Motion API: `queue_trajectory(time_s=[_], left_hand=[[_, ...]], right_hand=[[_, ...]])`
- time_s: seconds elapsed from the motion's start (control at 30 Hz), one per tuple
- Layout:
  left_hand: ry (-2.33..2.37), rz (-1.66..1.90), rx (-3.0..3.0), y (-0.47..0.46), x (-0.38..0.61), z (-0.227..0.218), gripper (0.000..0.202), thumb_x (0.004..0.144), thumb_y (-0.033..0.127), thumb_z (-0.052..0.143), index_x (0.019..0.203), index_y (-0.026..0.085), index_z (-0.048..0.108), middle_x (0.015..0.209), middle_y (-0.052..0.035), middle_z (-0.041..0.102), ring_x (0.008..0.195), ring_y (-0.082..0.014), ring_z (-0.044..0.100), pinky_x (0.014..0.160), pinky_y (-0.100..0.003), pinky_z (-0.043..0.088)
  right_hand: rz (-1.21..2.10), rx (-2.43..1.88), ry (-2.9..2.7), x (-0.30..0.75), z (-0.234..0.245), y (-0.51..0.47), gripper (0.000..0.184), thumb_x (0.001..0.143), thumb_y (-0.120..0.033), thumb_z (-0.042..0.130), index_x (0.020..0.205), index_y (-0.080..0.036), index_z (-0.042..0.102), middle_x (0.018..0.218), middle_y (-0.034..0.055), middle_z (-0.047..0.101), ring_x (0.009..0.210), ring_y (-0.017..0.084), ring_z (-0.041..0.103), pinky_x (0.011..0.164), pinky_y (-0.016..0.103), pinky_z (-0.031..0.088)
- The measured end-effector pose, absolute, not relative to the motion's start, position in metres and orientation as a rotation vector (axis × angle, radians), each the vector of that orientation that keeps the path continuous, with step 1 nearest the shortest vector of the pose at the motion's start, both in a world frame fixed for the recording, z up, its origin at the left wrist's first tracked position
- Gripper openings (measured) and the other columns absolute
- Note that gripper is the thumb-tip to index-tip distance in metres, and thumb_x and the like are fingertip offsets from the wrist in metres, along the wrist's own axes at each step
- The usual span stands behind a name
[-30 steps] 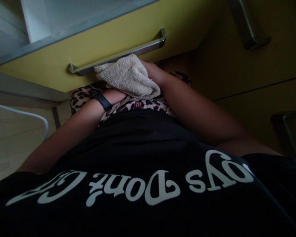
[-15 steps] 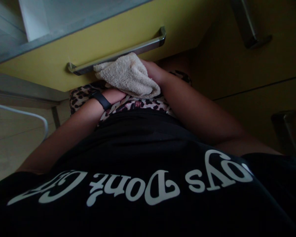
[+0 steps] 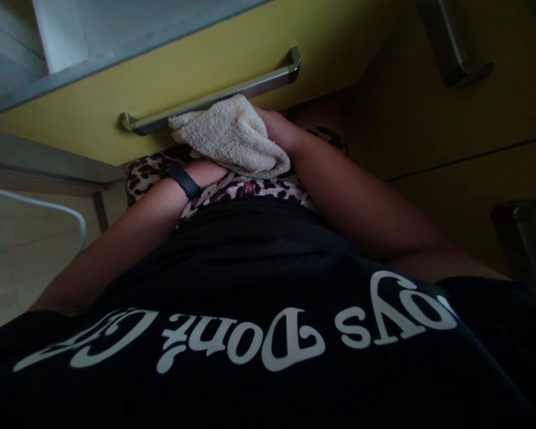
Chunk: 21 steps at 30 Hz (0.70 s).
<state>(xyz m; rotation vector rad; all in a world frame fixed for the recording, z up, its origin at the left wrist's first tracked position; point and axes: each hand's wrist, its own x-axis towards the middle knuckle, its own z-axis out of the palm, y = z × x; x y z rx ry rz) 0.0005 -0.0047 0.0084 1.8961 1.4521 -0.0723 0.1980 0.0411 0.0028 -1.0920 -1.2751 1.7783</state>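
A beige terry cloth [image 3: 236, 137] lies bunched over both my hands at my lap, just below the metal bar handle [image 3: 268, 82] of a yellow drawer. My left hand [image 3: 211, 171], with a black band on the wrist, runs in under the cloth's lower left side. From the right, my right hand [image 3: 270, 126] reaches in behind the cloth's upper right edge. The cloth hides the fingers of both hands, so their grip does not show. Its top edge overlaps the handle in view; whether it touches the handle I cannot tell.
The yellow drawer front [image 3: 196, 71] stands pulled out before me, its grey interior [image 3: 152, 24] visible at the top. Dark cabinet fronts with handles [image 3: 518, 238] rise at my right. A white cable [image 3: 49, 205] curves over the pale tiled floor [image 3: 18, 250] at left.
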Motion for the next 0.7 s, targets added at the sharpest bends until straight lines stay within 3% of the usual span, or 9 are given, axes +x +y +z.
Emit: queue_trajectory(time_s=[0.17,0.33,0.47,0.7], left_hand=[[1.432,-0.061,1.89,-0.003,0.0,0.004,0.062,0.101,0.047,0.039,0.154,0.019,0.051,0.154,-0.0023,0.058,0.158,-0.014,0.035,0.14,-0.037,0.019],[1.449,-0.098,1.904,-0.004,-0.001,0.005,0.057,0.102,0.045,0.035,0.144,0.016,0.06,0.145,-0.0041,0.065,0.151,-0.014,0.044,0.138,-0.039,0.022],[1.441,-0.153,1.929,-0.004,0.0,0.007,0.057,0.103,0.046,0.03,0.129,0.015,0.07,0.13,-0.0046,0.074,0.141,-0.0141,0.053,0.136,-0.038,0.023],[1.426,-0.077,1.919,-0.001,-0.001,0.004,0.056,0.1,0.046,0.036,0.134,0.017,0.069,0.134,-0.0055,0.071,0.146,-0.0171,0.051,0.137,-0.04,0.024]], right_hand=[[1.749,-1.118,-1.315,0.2,0.004,0.04,0.037,0.103,-0.034,0.05,0.118,-0.015,0.077,0.098,-0.0103,0.076,0.112,0.01,0.067,0.124,0.035,0.044],[1.741,-1.071,-1.338,0.199,0.001,0.042,0.035,0.101,-0.035,0.054,0.118,-0.013,0.076,0.104,-0.0082,0.076,0.115,0.01,0.066,0.125,0.035,0.042],[1.774,-1.114,-1.269,0.196,0.006,0.041,0.045,0.104,-0.032,0.041,0.121,-0.007,0.074,0.1,-0.0046,0.077,0.109,0.009,0.069,0.124,0.04,0.042],[1.786,-1.127,-1.204,0.195,0.008,0.04,0.041,0.1,-0.04,0.054,0.115,-0.008,0.076,0.094,-0.0035,0.077,0.11,0.012,0.069,0.123,0.039,0.044]])
